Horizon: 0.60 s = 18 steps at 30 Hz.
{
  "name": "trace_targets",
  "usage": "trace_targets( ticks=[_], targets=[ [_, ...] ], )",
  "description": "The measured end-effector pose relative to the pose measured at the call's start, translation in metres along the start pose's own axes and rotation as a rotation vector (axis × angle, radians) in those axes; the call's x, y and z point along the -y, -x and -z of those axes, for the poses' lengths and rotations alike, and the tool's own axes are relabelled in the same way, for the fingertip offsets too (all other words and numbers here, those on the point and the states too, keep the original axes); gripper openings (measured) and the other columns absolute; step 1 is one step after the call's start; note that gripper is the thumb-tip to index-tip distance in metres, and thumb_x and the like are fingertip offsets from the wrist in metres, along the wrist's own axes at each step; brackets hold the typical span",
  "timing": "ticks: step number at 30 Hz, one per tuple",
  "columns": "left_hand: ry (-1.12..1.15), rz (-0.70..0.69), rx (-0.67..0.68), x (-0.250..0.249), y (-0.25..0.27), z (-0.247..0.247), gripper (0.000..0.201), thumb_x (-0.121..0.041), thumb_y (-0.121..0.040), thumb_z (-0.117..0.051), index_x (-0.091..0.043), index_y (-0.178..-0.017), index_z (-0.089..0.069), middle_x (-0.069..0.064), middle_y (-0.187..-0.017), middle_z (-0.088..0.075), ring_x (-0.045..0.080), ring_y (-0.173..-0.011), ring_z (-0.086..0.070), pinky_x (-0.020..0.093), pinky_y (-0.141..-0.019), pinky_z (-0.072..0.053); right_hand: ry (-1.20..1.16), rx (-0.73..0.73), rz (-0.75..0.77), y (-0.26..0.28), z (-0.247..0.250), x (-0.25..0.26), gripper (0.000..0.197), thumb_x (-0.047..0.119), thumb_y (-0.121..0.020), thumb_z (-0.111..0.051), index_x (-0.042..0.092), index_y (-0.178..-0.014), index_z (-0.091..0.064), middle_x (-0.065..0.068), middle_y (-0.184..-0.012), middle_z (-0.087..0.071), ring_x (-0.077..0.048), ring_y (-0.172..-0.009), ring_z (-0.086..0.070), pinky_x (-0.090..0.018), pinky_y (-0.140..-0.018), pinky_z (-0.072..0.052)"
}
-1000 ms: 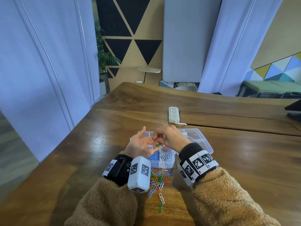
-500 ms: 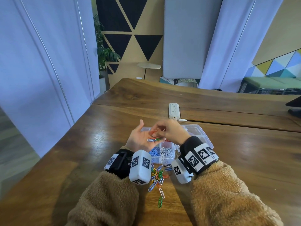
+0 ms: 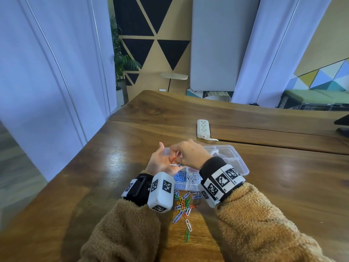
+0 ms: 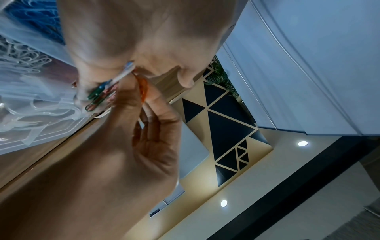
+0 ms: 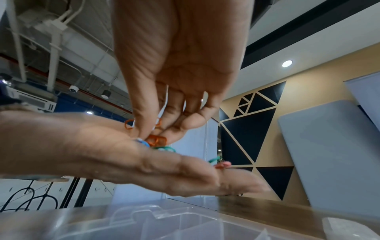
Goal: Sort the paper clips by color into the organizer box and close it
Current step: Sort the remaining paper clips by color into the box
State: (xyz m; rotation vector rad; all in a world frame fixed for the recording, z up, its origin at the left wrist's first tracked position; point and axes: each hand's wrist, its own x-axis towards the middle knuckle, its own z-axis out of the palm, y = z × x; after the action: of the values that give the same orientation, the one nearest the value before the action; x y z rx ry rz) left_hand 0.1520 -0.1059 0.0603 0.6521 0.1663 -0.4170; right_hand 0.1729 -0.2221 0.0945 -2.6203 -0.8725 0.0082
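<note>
The left hand [image 3: 160, 163] lies palm up and flat over the organizer box [image 3: 239, 167], cradling a few mixed clips, while the right hand's [image 3: 190, 154] fingers [image 5: 141, 128] pinch an orange clip [image 4: 144, 89] off that palm. The risk, as I judge it, is snagging: the clips overlap, so lifting one may drag a green clip [image 4: 98, 91] along and spill it into the wrong compartment. The orange clip stands steeply, its long axis nearly upright from the palm; the rest lie flat across it.
</note>
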Motion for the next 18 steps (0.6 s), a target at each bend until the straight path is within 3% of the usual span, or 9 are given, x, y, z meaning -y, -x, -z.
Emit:
trace_targets(
  ticks=[4,7,10,12,15,16,18],
  targets=[
    [-0.014,-0.02,-0.045,0.001,0.001,-0.005,0.066,-0.05,-0.101,-0.017,0.005,-0.096,-0.054,0.022,-0.088,-0.068,0.035,-0.093,-0.056,0.056,-0.098,-0.027,-0.137,-0.021,0.055,-0.006,-0.001,-0.003,0.007,0.007,-0.076,-0.066,0.014,-0.073,-0.064,-0.002,-0.079,-0.067,-0.013,-0.077,-0.059,-0.032,-0.076,-0.05],
    [-0.009,0.012,0.026,-0.002,-0.003,0.001,0.07,-0.054,-0.099,-0.016,0.004,-0.105,-0.056,0.025,-0.092,-0.071,0.039,-0.096,-0.059,0.054,-0.092,-0.033,-0.363,-0.085,0.01,-0.009,0.005,-0.006,0.02,0.001,-0.073,-0.069,0.02,-0.068,-0.063,0.005,-0.068,-0.063,0.0,-0.062,-0.054,-0.019,-0.067,-0.046],
    [0.011,0.049,0.09,-0.004,-0.008,0.011,0.082,-0.059,-0.097,-0.013,0.01,-0.111,-0.054,0.032,-0.107,-0.065,0.044,-0.094,-0.066,0.059,-0.09,-0.044,-0.727,-0.096,-0.077,-0.006,0.01,-0.01,0.02,-0.003,-0.075,-0.07,0.014,-0.071,-0.061,-0.002,-0.068,-0.065,-0.007,-0.06,-0.061,-0.022,-0.065,-0.053],
    [0.034,0.067,0.088,-0.005,-0.013,0.019,0.085,-0.061,-0.095,-0.014,0.013,-0.116,-0.051,0.035,-0.114,-0.061,0.046,-0.098,-0.064,0.053,-0.086,-0.051,-0.955,-0.08,-0.144,-0.003,0.012,-0.012,0.014,-0.008,-0.078,-0.066,0.005,-0.075,-0.06,-0.004,-0.064,-0.067,-0.01,-0.056,-0.065,-0.021,-0.058,-0.056],
    [-0.046,0.096,0.135,-0.011,-0.015,0.033,0.094,-0.068,-0.09,-0.011,0.013,-0.126,-0.043,0.033,-0.128,-0.053,0.042,-0.115,-0.057,0.036,-0.104,-0.04,-1.17,-0.09,-0.222,-0.002,0.012,-0.02,0.012,-0.013,-0.079,-0.061,-0.001,-0.078,-0.059,-0.005,-0.061,-0.068,-0.015,-0.057,-0.068,-0.023,-0.057,-0.057],
    [-0.046,0.109,0.127,-0.013,-0.013,0.036,0.096,-0.068,-0.09,-0.012,0.016,-0.125,-0.042,0.035,-0.128,-0.052,0.042,-0.114,-0.058,0.035,-0.106,-0.037,-1.204,-0.096,-0.247,-0.002,0.013,-0.023,0.012,-0.014,-0.079,-0.059,-0.002,-0.078,-0.059,-0.005,-0.061,-0.068,-0.015,-0.056,-0.067,-0.021,-0.057,-0.057],
    [-0.002,0.103,0.088,-0.016,-0.01,0.039,0.095,-0.064,-0.093,-0.016,0.024,-0.119,-0.042,0.04,-0.123,-0.052,0.045,-0.104,-0.063,0.042,-0.096,-0.046,-1.224,-0.113,-0.298,-0.002,0.015,-0.033,0.013,-0.016,-0.08,-0.056,-0.003,-0.078,-0.06,-0.006,-0.063,-0.067,-0.014,-0.055,-0.067,-0.019,-0.058,-0.056]
  ],
)
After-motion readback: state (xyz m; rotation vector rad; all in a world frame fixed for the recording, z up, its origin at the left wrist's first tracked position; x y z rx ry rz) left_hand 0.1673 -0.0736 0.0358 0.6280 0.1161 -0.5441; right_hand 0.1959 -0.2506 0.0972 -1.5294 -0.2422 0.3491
